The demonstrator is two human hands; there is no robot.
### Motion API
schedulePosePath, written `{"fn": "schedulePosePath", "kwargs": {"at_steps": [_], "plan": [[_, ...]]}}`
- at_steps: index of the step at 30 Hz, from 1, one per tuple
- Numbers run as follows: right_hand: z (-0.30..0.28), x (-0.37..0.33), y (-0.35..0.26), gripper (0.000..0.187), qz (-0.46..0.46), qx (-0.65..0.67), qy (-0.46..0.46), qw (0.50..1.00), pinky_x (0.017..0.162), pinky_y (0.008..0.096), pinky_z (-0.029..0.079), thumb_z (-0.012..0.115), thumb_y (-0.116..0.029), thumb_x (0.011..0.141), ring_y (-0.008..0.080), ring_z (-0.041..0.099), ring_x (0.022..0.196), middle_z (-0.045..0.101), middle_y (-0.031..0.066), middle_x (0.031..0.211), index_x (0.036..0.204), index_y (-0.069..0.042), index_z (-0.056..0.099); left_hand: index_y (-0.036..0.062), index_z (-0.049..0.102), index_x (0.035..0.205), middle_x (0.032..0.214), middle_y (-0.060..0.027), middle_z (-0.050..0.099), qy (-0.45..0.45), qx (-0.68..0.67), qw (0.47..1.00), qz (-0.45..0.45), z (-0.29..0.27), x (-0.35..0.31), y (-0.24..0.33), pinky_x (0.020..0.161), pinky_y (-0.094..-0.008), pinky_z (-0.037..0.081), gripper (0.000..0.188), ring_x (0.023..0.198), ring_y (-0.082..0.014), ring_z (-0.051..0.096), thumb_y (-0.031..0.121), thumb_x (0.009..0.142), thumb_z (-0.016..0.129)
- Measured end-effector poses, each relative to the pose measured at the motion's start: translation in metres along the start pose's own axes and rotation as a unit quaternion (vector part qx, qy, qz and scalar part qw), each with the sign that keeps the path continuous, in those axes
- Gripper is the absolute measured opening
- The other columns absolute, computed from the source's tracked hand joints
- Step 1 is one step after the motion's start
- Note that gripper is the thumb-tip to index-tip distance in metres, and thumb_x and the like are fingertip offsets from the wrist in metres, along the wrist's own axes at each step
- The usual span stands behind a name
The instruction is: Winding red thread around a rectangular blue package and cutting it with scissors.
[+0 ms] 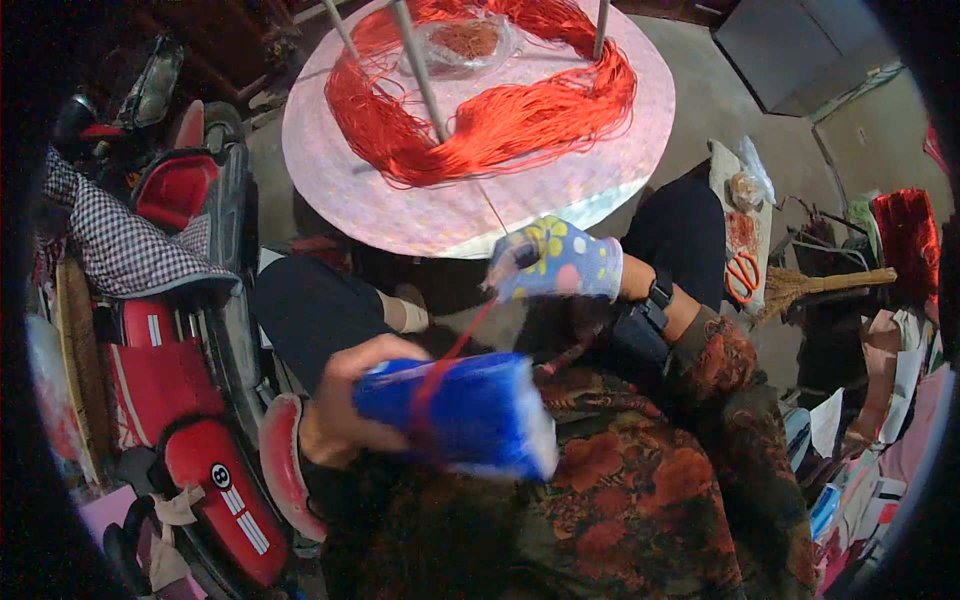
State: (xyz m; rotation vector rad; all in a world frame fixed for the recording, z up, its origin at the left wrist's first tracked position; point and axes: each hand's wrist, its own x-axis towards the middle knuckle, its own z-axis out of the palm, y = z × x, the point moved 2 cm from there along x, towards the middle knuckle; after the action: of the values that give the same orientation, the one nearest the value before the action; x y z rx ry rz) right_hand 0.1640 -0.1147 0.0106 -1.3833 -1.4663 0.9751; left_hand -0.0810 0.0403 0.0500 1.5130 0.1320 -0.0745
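Note:
My left hand [362, 392] is bare and wrapped round one end of a blue cylinder [480, 412], which is blurred by motion. The cylinder lies tilted above my lap, its whitish far end pointing right. A band of red cord [432, 395] is wound round its middle. From there the cord runs up to my right hand [555, 262], which wears a flowered glove with its fingers closed on the strand. Beyond the glove, a thin line leads to a big loose skein of red cord [530, 125] spread round metal rods on a pink round tabletop [400, 215].
A clear bag [465, 45] of reddish material lies inside the skein's ring. At left stands a red and black scooter [225, 500] with a checkered cloth [140, 225]. Orange-handled scissors [742, 277] and a straw broom [830, 285] are at right, near piled papers and cloths [875, 400].

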Motion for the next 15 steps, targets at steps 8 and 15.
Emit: {"fn": "schedulePosePath", "kwargs": {"at_steps": [8,15], "plan": [[0.030,-0.022,-0.056,0.015,-0.089,-0.002,-0.116,0.989,0.068,0.0303,0.051,0.062,-0.014,0.088,0.0213,0.066,0.073,0.067,0.0084,0.080,0.099,-0.004,0.065,0.0033,0.059,0.112,0.095,-0.0116,0.066,0.367,0.140,0.919,-0.042,-0.009,-0.003,0.005,0.076,-0.0355,0.052,0.057,0.081,-0.0231,0.063,0.029,0.068,0.083],[0.012,0.012,-0.023,0.016,-0.005,0.034,-0.028,0.999,0.062,0.0292,0.050,0.066,-0.020,0.087,0.0136,0.062,0.067,0.067,0.0040,0.077,0.092,-0.004,0.067,0.0014,0.061,0.110,0.097,-0.0089,0.065,0.018,0.160,0.986,0.042,0.001,-0.003,0.009,0.081,-0.0342,0.051,0.055,0.086,-0.0188,0.063,0.026,0.067,0.085]]}}
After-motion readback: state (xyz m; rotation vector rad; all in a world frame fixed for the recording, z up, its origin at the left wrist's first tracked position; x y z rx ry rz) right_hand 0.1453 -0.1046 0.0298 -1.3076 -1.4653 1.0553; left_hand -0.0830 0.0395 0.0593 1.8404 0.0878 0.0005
